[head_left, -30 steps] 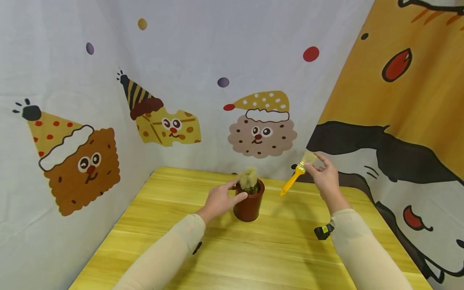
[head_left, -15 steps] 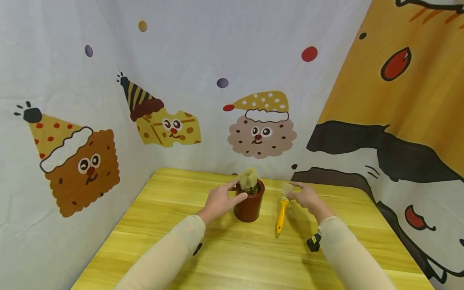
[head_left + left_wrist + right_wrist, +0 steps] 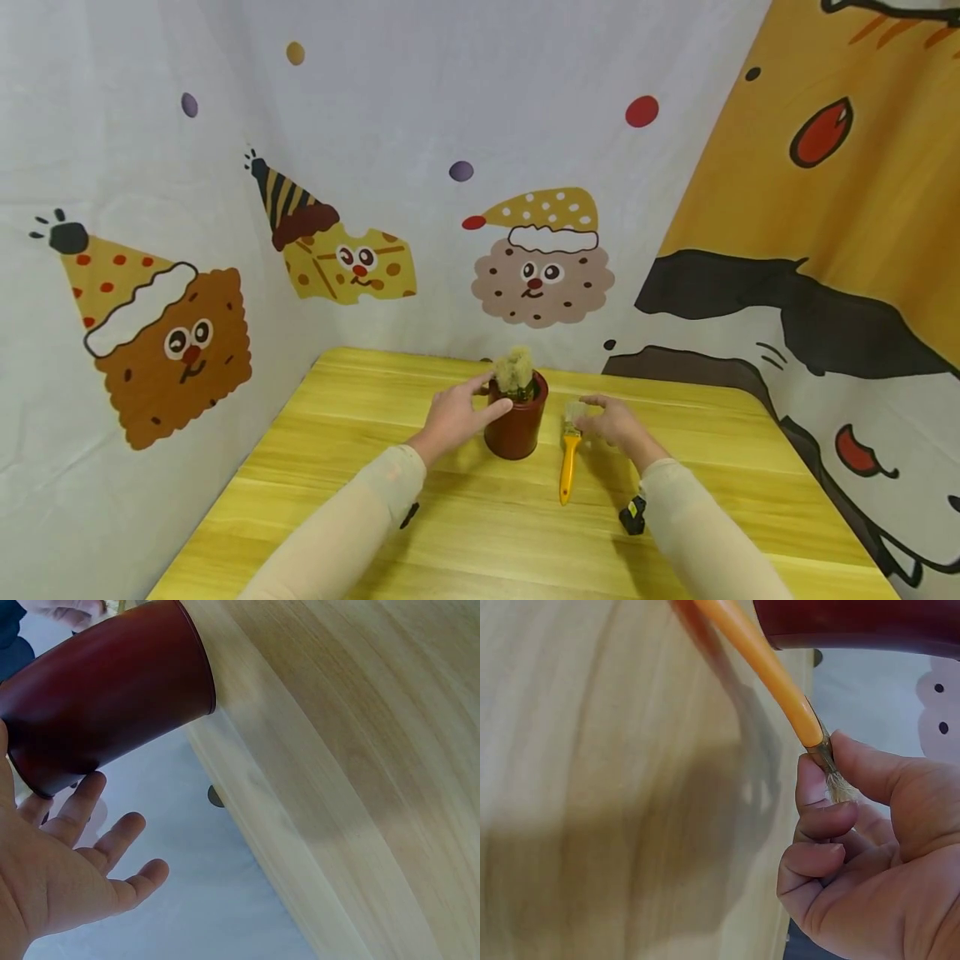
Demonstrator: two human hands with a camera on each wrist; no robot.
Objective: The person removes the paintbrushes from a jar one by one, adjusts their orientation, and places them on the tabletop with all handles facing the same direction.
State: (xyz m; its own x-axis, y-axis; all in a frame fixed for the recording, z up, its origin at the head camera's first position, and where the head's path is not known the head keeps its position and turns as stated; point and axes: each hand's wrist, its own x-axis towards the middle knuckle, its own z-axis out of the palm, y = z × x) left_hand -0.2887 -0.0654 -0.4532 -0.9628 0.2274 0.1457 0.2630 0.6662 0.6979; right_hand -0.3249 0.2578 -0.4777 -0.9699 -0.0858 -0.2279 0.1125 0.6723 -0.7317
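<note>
A dark red cylindrical cup (image 3: 513, 435) stands upright on the wooden table, with pale yellow bristle tufts (image 3: 515, 372) sticking up out of it. My left hand (image 3: 452, 414) holds the cup near its rim between thumb and fingers; in the left wrist view the outer fingers (image 3: 124, 832) spread away from the cup (image 3: 112, 697). Right of the cup, my right hand (image 3: 615, 423) pinches a flat paintbrush (image 3: 569, 468) near its metal band and pale bristles. Its orange-yellow handle (image 3: 769, 667) slants toward me, and the right wrist view shows a shadow on the tabletop beside it.
The yellowish wooden table (image 3: 360, 400) reaches back to a white curtain (image 3: 390, 108) printed with cartoon biscuits and cheese. A small black device (image 3: 632, 515) sits at my right wrist. The table's back edge lies close behind the cup.
My right hand has brought the paintbrush left and down, close to the cup, and its handle has swung to point more toward me. The left hand stays on the cup.
</note>
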